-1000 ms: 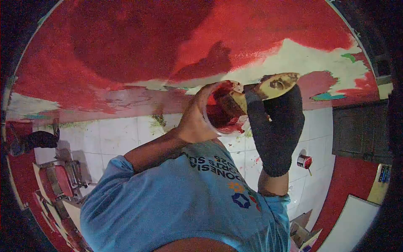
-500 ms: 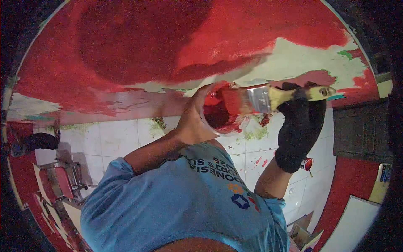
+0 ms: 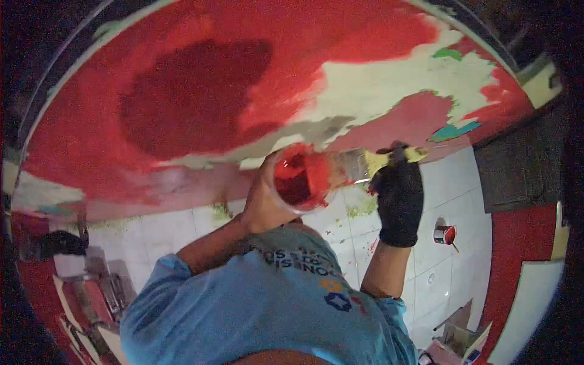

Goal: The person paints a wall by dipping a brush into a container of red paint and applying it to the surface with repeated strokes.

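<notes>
My bare left hand (image 3: 263, 198) is wrapped round a tub of red paint (image 3: 297, 181), tilted so its wet red inside faces me. In my right hand (image 3: 399, 204), which wears a black glove, is a paintbrush (image 3: 380, 163) gripped by its yellowish handle. Its metal band and red-stained bristles point left, at the right rim of the tub; whether they touch it I cannot tell. Just beyond both hands rises a wall (image 3: 292, 42), partly red, with pale cream, dull pink and green patches. A dark shadow falls on its left part.
On the white tiled floor (image 3: 435, 267) to the right stands a small can of red paint (image 3: 446, 235) with a stick or handle leaning out. Red drips spot the tiles. Chairs (image 3: 85, 298) are at lower left, and a dark door (image 3: 511, 164) is at right.
The view has shifted, showing more of the wall's pale area and the whole floor can. Paintbrush and tub sit lower and further left in view; the brush is still by the tub's rim.
</notes>
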Motion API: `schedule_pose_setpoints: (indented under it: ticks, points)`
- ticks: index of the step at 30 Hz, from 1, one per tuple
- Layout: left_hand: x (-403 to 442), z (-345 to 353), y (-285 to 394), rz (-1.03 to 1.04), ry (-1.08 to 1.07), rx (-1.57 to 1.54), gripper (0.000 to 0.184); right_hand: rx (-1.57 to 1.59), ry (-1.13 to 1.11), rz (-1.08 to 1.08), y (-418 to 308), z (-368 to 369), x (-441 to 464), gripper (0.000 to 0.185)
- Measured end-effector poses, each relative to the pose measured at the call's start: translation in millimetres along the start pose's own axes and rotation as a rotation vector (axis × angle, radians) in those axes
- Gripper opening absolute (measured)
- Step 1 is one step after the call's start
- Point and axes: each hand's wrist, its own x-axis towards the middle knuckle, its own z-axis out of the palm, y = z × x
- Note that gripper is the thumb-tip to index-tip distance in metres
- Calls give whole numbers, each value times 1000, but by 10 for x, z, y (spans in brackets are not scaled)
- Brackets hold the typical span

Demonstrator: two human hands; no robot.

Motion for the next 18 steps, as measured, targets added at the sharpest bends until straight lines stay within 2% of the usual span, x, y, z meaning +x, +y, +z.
schedule_pose_setpoints:
  ticks: [1, 3, 4, 6, 9, 10, 11, 14, 16, 17, 18]
  points:
    - [32, 68, 18, 34, -9, -7, 84, 155, -23, 124, 42, -104, 68, 25]
    - [33, 160, 59, -87, 6, 35, 84, -56, -2, -11, 39, -179, 36, 27]
    - [18, 203, -7, -52, 1, 74, 87, -52, 4, -38, 69, -260, 56, 27]
    - [40, 283, 10, -58, -4, 110, 88, 148, -29, 187, 161, -414, 119, 29]
    - [86, 364, 130, -67, -6, 166, 89, 74, -119, 41, 180, -504, 109, 32]
    - [92, 390, 126, -77, -20, 282, 90, 423, -57, 222, 69, -496, 98, 30]
    - [97, 408, 115, -87, -34, 398, 91, 424, -62, 213, 36, -491, 104, 30]
    - [140, 472, -59, -60, -90, 398, 93, 484, -56, 158, 31, -541, 130, 29]
    - [178, 484, 46, -51, -39, 302, 92, 106, -112, -22, 89, -610, 184, 27]
    - [211, 482, 123, -48, 9, 204, 91, 107, -108, -28, 58, -608, 194, 27]
    - [250, 479, 159, -40, 5, 203, 91, 372, -72, 103, -13, -574, 189, 27]
